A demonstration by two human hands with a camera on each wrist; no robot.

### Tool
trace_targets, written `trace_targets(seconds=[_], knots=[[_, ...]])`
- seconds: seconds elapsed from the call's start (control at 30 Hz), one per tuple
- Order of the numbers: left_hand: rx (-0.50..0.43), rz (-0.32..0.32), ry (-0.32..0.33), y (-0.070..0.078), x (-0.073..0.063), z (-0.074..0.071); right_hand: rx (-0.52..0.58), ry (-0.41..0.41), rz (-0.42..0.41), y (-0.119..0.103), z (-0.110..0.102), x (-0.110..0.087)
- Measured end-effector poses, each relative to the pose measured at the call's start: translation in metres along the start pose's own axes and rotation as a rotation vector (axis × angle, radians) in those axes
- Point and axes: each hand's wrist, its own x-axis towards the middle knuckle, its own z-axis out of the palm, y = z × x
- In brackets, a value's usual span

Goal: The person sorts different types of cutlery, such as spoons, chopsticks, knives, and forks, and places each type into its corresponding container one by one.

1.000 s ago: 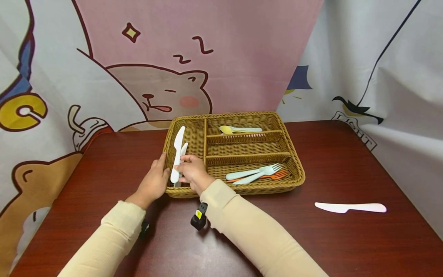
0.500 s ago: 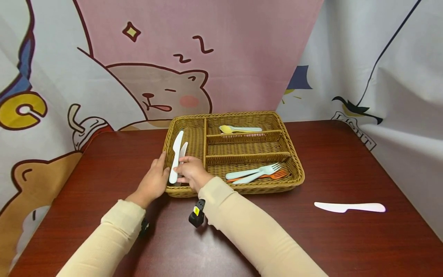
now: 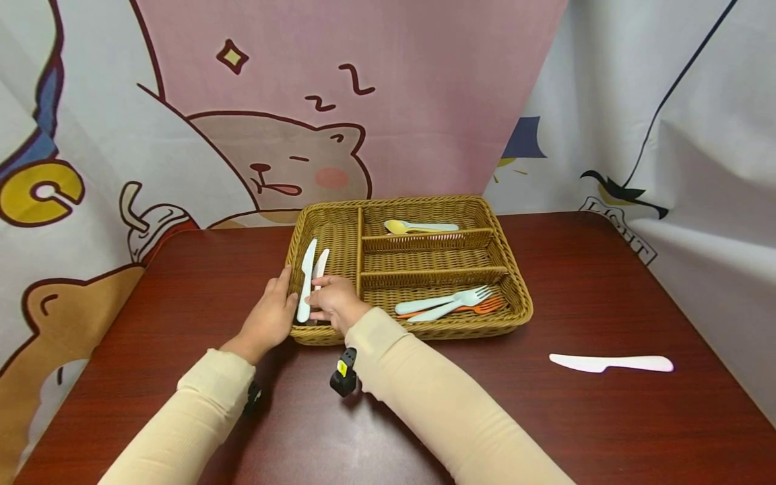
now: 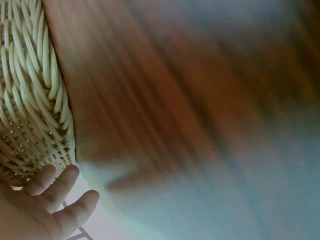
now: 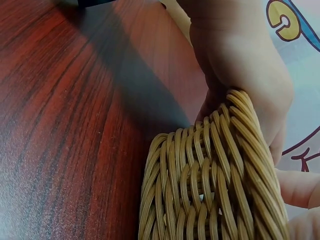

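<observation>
A tan wicker cutlery basket (image 3: pixel 409 330) with divided compartments stands on the dark red table. My right hand (image 3: pixel 336 301) reaches over its front rim into the left compartment. Thumb and fingers there pinch the handle of a white knife (image 3: pixel 306 276), which lies along the left wall, blade pointing away. A second white knife (image 3: pixel 322 261) lies beside it, its handle end hidden by the right hand. My left hand (image 3: pixel 267 320) rests with extended fingers against the basket's outer left side; the left wrist view shows those fingers (image 4: pixel 67 182) beside the woven wall.
Pale green forks (image 3: pixel 451 303) and an orange fork (image 3: pixel 488 306) lie in the front right compartment. Yellow and pale spoons (image 3: pixel 418 228) lie in the back one. Another white knife (image 3: pixel 612 363) lies on the table (image 3: pixel 636 417) at right. A printed curtain (image 3: pixel 436 101) hangs behind.
The right hand has lowered the white knife into the left compartment, with its blade end dropping closer to the bottom. The left hand has stayed against the basket.
</observation>
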Motion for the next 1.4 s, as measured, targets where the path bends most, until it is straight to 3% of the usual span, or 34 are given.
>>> trace_targets(seconds=[0.4, 1.03, 1.4], knots=[[-0.002, 0.002, -0.006, 0.004, 0.001, 0.0, 0.005, -0.002, -0.02, 0.0, -0.002, -0.003], [-0.002, -0.013, -0.018, 0.003, 0.001, 0.0, -0.034, -0.026, -0.169, -0.008, -0.015, -0.015], [-0.009, -0.015, -0.021, 0.001, 0.0, 0.0, -0.076, -0.055, -0.237, -0.023, -0.025, -0.027]])
